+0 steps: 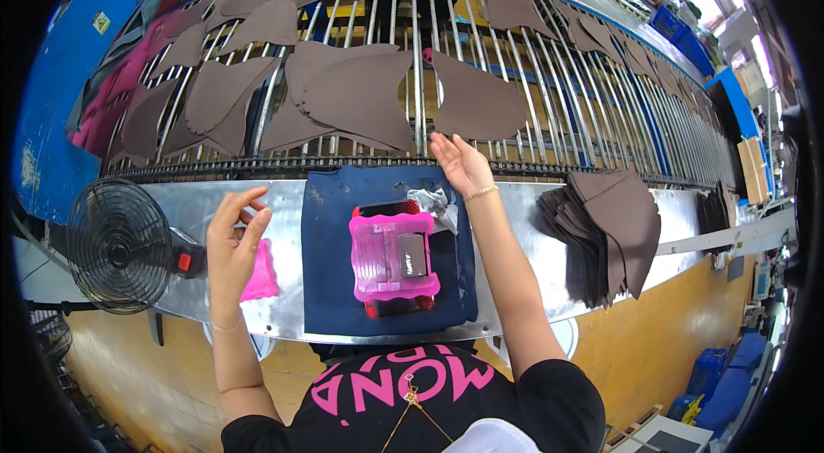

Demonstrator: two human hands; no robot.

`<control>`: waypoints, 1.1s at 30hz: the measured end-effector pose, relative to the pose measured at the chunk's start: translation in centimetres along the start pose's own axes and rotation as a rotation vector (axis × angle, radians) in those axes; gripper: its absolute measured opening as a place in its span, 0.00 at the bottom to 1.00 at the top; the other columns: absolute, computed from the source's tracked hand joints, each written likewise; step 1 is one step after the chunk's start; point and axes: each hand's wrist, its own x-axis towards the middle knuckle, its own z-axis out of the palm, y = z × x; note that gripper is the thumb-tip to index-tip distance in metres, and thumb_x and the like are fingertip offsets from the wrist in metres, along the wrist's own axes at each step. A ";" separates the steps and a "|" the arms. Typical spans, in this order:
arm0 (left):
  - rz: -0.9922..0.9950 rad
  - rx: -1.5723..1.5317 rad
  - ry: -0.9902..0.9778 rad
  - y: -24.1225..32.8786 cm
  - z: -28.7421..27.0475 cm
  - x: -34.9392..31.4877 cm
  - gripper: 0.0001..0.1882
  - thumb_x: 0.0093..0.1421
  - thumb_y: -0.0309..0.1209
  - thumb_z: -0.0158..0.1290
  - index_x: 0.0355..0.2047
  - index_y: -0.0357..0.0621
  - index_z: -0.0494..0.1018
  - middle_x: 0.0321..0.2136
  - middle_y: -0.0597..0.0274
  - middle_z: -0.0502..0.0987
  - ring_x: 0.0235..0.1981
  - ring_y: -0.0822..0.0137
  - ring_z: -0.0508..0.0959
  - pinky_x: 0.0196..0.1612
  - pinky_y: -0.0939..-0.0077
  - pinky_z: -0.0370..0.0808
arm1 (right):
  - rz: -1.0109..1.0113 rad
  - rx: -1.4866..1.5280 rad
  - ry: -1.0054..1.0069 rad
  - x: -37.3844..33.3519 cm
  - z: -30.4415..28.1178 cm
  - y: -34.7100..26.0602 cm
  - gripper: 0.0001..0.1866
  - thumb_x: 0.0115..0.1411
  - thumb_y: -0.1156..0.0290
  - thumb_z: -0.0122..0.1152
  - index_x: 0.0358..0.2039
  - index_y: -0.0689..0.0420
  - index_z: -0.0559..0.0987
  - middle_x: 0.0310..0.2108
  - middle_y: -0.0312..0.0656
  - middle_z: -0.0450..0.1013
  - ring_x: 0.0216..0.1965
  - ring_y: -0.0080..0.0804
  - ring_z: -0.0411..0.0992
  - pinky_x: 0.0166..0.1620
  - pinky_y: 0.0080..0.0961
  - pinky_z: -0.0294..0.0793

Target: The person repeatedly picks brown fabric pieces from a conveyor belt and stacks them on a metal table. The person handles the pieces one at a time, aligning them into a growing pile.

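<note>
The left hand (233,228) partly hides a pink piece (263,274).

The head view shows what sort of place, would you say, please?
Probably a factory workshop: flat brown pieces lie across a rack of metal bars, beside a metal table holding a brown stack.

A person's right hand (462,166) reached palm-up beside the near edge of a brown panel (476,101) on a rack of metal bars (415,15), while the left hand (236,230), fingers bent, hung over the table (290,234). Between them, a pink plastic piece (371,256) sat above a dark blue sheet (328,298); a black fan (118,245) stood left, stacked brown panels (631,217) right.
</note>
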 end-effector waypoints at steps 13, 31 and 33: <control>-0.017 -0.057 -0.091 0.1 2.8 1.1 0.14 0.57 0.23 0.55 0.45 0.42 0.75 0.31 0.70 0.70 0.25 0.81 0.64 0.23 0.89 0.59 | -1.119 -1.688 1.457 -27.9 -12.9 -18.9 0.22 0.59 0.61 0.59 0.48 0.63 0.74 0.42 0.53 0.74 0.42 0.46 0.75 0.45 0.36 0.73; -0.050 -0.058 -0.179 -0.1 3.6 0.5 0.16 0.59 0.23 0.52 0.48 0.42 0.72 0.33 0.69 0.70 0.23 0.83 0.63 0.22 0.90 0.59 | -0.350 -2.053 1.739 -32.3 -15.4 -20.6 0.16 0.61 0.60 0.53 0.47 0.51 0.75 0.32 0.53 0.77 0.35 0.53 0.76 0.38 0.44 0.75; -0.011 -0.044 -0.188 0.9 3.9 0.9 0.16 0.57 0.21 0.53 0.47 0.43 0.73 0.33 0.69 0.71 0.24 0.82 0.65 0.23 0.90 0.61 | -0.401 -2.007 1.707 -32.8 -14.1 -21.4 0.17 0.61 0.62 0.52 0.51 0.45 0.73 0.32 0.51 0.77 0.36 0.50 0.76 0.38 0.43 0.74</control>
